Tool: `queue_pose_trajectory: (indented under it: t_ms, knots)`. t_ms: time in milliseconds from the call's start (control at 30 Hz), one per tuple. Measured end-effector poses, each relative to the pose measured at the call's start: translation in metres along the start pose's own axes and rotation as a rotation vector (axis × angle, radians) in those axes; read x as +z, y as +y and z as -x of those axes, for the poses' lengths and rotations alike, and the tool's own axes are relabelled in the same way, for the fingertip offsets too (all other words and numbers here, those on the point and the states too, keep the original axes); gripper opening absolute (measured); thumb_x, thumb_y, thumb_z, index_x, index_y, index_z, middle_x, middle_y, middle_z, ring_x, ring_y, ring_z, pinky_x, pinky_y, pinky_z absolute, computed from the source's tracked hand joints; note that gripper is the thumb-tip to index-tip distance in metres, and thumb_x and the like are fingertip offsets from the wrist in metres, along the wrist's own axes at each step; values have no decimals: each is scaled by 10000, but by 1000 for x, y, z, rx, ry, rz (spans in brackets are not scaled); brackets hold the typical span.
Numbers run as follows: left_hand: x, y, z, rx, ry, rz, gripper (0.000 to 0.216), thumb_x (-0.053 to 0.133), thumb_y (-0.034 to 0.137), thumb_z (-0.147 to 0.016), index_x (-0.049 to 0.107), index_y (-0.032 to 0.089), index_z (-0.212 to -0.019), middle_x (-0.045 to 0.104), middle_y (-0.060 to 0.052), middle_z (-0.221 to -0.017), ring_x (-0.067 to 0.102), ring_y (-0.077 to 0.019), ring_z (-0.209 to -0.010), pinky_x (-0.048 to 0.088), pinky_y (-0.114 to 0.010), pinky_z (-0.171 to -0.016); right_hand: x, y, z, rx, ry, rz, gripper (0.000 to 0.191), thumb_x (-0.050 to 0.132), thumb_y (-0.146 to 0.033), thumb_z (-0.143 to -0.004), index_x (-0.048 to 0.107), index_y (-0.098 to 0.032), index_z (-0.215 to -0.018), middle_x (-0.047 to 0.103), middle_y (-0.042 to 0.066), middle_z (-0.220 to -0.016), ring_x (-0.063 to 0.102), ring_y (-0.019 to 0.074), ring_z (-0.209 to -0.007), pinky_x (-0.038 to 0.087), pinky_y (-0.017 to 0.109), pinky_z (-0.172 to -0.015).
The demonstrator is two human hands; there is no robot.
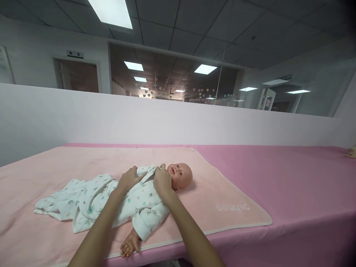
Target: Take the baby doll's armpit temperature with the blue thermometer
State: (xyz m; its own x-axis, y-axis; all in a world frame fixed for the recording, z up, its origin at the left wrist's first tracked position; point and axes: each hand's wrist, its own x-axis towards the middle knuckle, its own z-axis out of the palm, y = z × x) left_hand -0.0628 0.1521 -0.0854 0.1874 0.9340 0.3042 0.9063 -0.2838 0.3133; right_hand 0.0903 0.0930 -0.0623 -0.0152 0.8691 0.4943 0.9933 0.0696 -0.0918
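Observation:
A baby doll (182,176) lies on its back with its head to the right, dressed in a white baby romper (139,200) with small coloured prints. My right hand (163,181) is closed at the romper's neckline, just below the doll's chin. On the chest, my left hand (129,180) grips the romper's front edge, thumb toward the collar. Both hands' fingertips are partly hidden by cloth. One doll hand (130,243) sticks out of the near sleeve. The romper's legs spread out flat to the left.
Beneath the doll is a peach blanket (228,196) with a pale border, spread over a pink table cover (300,178). A low white partition (178,122) stands behind the table. A beige object (352,152) shows at the far right edge.

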Motion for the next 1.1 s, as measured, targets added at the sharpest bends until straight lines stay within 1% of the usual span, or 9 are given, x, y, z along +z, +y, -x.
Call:
queue_pose_trajectory:
  t_ms: [67, 133, 267, 400, 467, 567, 700, 833, 1100]
  knots:
    - [-1, 0, 3, 4, 10, 37, 554, 338, 627, -720, 468, 180, -1020, 593, -116, -988, 555, -275, -899, 380, -363, -760, -5, 1, 1, 17, 80, -66, 483, 339, 17, -717, 456, -151, -1154, 477, 138, -1134, 582, 164, -750, 420, 248, -572]
    - [-2, 0, 3, 11, 11, 56, 616, 339, 656, -703, 441, 207, -1112, 571, -111, -1051, 521, -280, -984, 346, -400, -835, -10, 5, -1, -33, 75, -165, 559, 364, 15, -687, 436, -201, -1198, 510, 97, -1141, 578, 146, -751, 410, 235, -602]
    - [-2, 1, 2, 24, 0, 51, 589, 322, 658, -708, 475, 244, -1098, 578, -93, -1036, 514, -276, -1002, 323, -422, -867, -16, 24, -7, -19, -99, -349, 296, 428, -71, -679, 652, -198, -825, 650, 40, -773, 576, 152, -711, 388, 223, -619]
    - [-3, 1, 2, 26, -3, 44, 576, 297, 665, -710, 508, 225, -1015, 586, -96, -1009, 532, -272, -958, 337, -416, -848, -21, 63, -23, 147, 267, -529, 284, 379, -122, -733, 640, -186, -825, 637, 50, -913, 535, 160, -897, 364, 247, -795]
    - [-4, 2, 3, 26, -9, 33, 568, 295, 666, -710, 513, 221, -988, 592, -96, -993, 535, -274, -945, 344, -413, -833, -20, 88, -32, 210, 344, -690, 253, 401, -160, -733, 633, -188, -831, 614, 50, -982, 477, 179, -1002, 320, 273, -876]
    - [-5, 3, 3, 32, -12, 12, 563, 277, 662, -719, 517, 213, -959, 611, -95, -946, 545, -280, -917, 359, -404, -799, -12, 124, -40, 307, 198, -979, 151, 508, -264, -690, 629, -177, -671, 634, 62, -882, 478, 218, -982, 329, 304, -864]
    - [-5, 4, 3, 30, -23, -3, 581, 243, 667, -731, 505, 202, -960, 627, -97, -846, 554, -285, -892, 351, -414, -800, 3, 153, -36, 327, 71, -1167, 280, 551, -416, -650, 592, -158, -552, 635, 52, -700, 534, 222, -826, 394, 307, -750]
    - [-5, 2, 3, 2, -24, 12, 576, 250, 677, -725, 492, 224, -985, 611, -90, -870, 541, -284, -918, 316, -461, -839, 14, 161, -32, 282, 15, -1363, 311, 553, -464, -637, 589, -156, -607, 645, 48, -819, 554, 203, -859, 413, 289, -770]
    - [-7, 1, 6, -16, -16, 72, 610, 241, 671, -729, 457, 249, -1113, 588, -92, -948, 533, -279, -933, 358, -415, -797, 23, 163, -23, 227, -154, -1654, 269, 599, -438, -609, 615, -181, -687, 644, 36, -856, 574, 219, -838, 445, 348, -776]
